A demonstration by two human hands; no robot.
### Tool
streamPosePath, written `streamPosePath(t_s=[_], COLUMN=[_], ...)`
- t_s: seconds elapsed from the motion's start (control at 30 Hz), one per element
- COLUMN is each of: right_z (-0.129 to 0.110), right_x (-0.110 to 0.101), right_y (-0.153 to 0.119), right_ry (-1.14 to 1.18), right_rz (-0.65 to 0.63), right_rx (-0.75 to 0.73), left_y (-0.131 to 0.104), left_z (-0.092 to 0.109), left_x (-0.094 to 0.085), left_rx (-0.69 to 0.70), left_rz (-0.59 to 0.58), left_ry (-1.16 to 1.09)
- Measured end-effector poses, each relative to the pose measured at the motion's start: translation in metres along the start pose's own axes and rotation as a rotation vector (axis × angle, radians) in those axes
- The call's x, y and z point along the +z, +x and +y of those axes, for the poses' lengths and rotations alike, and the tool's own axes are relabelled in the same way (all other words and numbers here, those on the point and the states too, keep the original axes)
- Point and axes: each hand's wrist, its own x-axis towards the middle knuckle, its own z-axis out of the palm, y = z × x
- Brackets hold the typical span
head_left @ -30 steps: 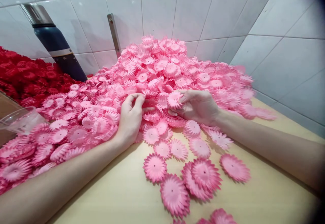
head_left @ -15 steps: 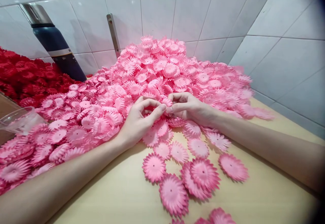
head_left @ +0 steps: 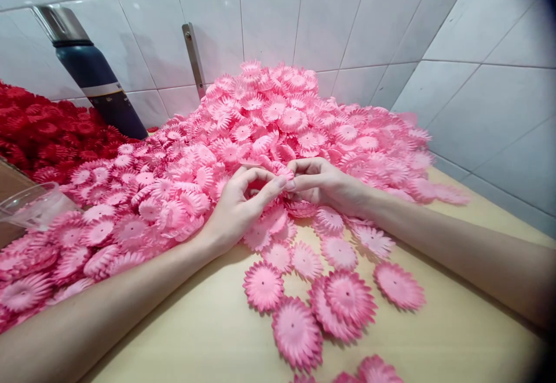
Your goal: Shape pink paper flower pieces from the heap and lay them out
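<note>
A large heap of pink petal discs [head_left: 278, 110] with serrated edges rises against the wall. At its front, my left hand [head_left: 247, 197] and my right hand [head_left: 321, 186] meet, thumbs and fingertips pinched together. Between the fingertips is a small pink petal disc [head_left: 283, 171], held by both hands and partly hidden by the fingers. Below the hands, several loose discs with darker pink rims, such as one disc [head_left: 297, 332], lie flat on the pale table [head_left: 195, 319].
A dark blue bottle [head_left: 98, 76] with a steel cap leans at the back left, beside a red petal heap [head_left: 47, 134]. A clear plastic cup [head_left: 35, 206] lies at the left edge. A metal bracket [head_left: 193, 58] is on the tiled wall [head_left: 269, 18].
The left fingertips have shifted very slightly to the right, with the pinched disc turned a little. The right hand has hardly moved.
</note>
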Motion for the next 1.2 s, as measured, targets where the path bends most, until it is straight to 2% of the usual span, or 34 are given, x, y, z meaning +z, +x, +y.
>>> streamPosePath(t_s=[0.3, 0.43, 0.63, 0.9, 1.2], right_z=[0.0001, 0.0009, 0.0035, 0.0021, 0.0009], right_x=[0.0015, -0.0001, -0.0042, -0.0026, -0.0012], right_y=[0.0008, 0.0013, 0.0007, 0.0005, 0.0], right_ry=[0.018, 0.022, -0.069, 0.039, -0.1], right_rz=[-0.046, -0.061, -0.035, -0.054, -0.039], right_rx=[0.005, -0.002, -0.037, -0.013, -0.027], left_y=[-0.0013, -0.0006, 0.0014, 0.0001, 0.0007], left_z=[-0.0027, -0.005, -0.0043, -0.0045, -0.0037], left_x=[0.0016, 0.0009, -0.0007, 0.0014, 0.0004], left_rx=[0.017, 0.001, -0.041, -0.004, -0.045], left_rz=[0.053, 0.048, 0.045, 0.081, 0.124], left_ry=[0.074, 0.034, -0.152, -0.149, -0.187])
